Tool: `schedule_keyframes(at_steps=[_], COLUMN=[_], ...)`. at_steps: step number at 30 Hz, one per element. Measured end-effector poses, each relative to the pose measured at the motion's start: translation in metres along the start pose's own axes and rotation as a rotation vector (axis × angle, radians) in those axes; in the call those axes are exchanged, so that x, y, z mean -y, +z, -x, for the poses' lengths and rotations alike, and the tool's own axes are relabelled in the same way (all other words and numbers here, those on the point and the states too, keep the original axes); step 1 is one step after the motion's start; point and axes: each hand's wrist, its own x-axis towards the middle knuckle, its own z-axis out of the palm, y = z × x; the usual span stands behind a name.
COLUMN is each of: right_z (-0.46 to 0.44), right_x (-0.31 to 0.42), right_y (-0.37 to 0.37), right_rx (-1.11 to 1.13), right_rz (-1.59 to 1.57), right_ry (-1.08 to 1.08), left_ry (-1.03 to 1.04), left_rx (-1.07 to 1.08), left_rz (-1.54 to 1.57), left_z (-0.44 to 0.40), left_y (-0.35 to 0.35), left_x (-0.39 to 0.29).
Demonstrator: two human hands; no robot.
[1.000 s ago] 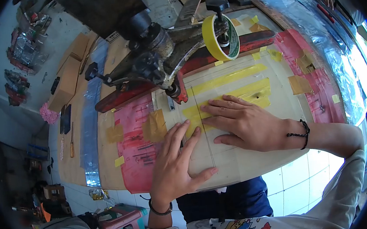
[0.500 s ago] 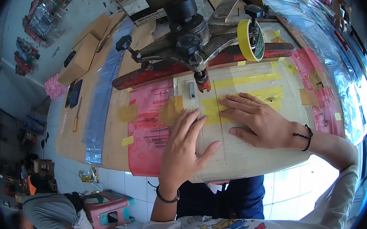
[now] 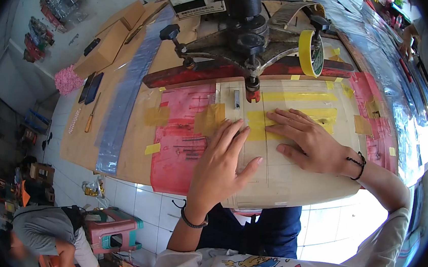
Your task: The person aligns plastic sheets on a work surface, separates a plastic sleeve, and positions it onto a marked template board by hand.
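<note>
My left hand lies flat on a beige board, fingers stretched out and thumb apart. My right hand rests palm down on the same board, its fingertips over a strip of yellow tape. Neither hand holds anything. Thin ruled lines cross the board, and a second yellow tape strip runs above my right fingers. A small grey metal piece lies just beyond my left fingertips. Beside it, the red notched tip of a black metal press hangs above the board.
A red bar spans behind the board. A yellow tape roll hangs on the press. Red sheets flank the board. Leftward are a blue plastic strip, a screwdriver and phones. A co-worker bends over at lower left.
The view has shifted, so the board and press appear farther right. Both hands keep about the same places on the board. The co-worker's arms at lower left have moved slightly.
</note>
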Motion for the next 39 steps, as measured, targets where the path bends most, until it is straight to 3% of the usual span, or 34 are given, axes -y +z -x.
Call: schedule_keyframes(at_steps=[22, 25, 28, 39], right_z=[0.001, 0.002, 0.002, 0.003], right_x=[0.000, 0.001, 0.000, -0.004], right_y=[0.001, 0.000, 0.001, 0.004], right_rx=[-0.012, -0.009, -0.007, -0.020], right_rz=[0.021, 0.025, 0.025, 0.045], right_ry=[-0.002, 0.001, -0.004, -0.020], left_ry=[0.005, 0.000, 0.006, -0.161], left_rx=[-0.026, -0.118, -0.348, -0.206], left_rz=[-0.013, 0.042, 0.089, -0.126], left_z=[0.004, 0.006, 0.014, 0.082], left_y=[0.000, 0.001, -0.006, 0.001], left_x=[-0.002, -0.002, 0.002, -0.014])
